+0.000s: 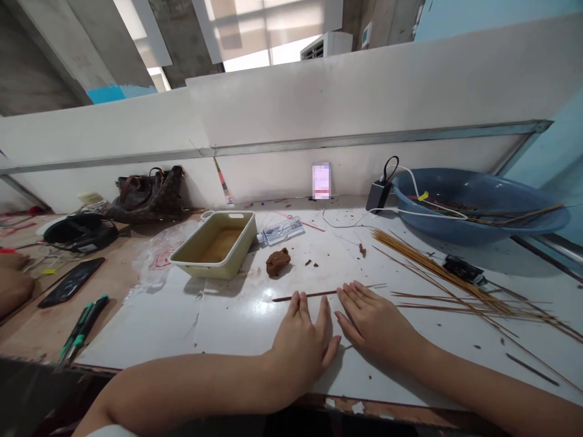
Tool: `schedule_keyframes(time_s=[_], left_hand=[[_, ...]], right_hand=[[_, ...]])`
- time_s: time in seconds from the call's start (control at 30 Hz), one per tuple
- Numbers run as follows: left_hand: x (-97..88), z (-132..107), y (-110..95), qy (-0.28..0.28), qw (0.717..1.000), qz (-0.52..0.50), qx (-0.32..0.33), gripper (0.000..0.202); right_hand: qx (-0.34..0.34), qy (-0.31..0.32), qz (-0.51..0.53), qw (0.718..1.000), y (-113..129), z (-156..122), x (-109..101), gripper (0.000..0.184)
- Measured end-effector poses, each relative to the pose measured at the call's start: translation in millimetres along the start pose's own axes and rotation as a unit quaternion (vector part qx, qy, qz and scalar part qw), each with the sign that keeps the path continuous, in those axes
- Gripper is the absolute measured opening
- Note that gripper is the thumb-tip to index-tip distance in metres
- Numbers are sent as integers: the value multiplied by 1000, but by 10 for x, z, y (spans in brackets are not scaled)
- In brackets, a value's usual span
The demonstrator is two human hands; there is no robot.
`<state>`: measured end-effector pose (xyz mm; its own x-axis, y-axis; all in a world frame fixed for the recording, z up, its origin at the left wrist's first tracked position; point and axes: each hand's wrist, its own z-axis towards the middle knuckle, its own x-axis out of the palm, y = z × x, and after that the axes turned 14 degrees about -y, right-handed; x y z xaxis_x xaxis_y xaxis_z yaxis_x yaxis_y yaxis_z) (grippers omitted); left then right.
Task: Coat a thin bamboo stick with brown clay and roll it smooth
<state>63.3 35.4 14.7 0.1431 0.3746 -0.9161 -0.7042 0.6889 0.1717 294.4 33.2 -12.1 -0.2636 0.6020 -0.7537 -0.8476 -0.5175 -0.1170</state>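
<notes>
A thin stick (285, 298) coated with brown paste lies crosswise on the white tabletop. My left hand (298, 340) rests its fingertips on the coated part, fingers stretched and spread. Beside it, my right hand (378, 315) lies flat over the stick's right portion, its fingers straight and close together; the bare end pokes out past them. Neither hand is wrapped around anything. Beyond the stick sits a brown lump of clay-like paste (277, 262) with crumbs near it. Many thin bamboo-coloured sticks (419, 261) are spread out to the right.
A pale green tub (214, 270) with brownish liquid and a clear bottle (285, 230) stand behind. Further right are a blue basin (455, 227) and a black box (378, 195) with cables. At left lie green-handled tools (86, 325), a phone (71, 282) and another person's arm (13, 285).
</notes>
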Motion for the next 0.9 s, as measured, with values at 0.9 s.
schedule_keyframes(time_s=[0.9], left_hand=[[64, 110, 76, 29, 998, 54, -8, 77]], right_hand=[[6, 6, -33, 999, -95, 10, 57, 54]])
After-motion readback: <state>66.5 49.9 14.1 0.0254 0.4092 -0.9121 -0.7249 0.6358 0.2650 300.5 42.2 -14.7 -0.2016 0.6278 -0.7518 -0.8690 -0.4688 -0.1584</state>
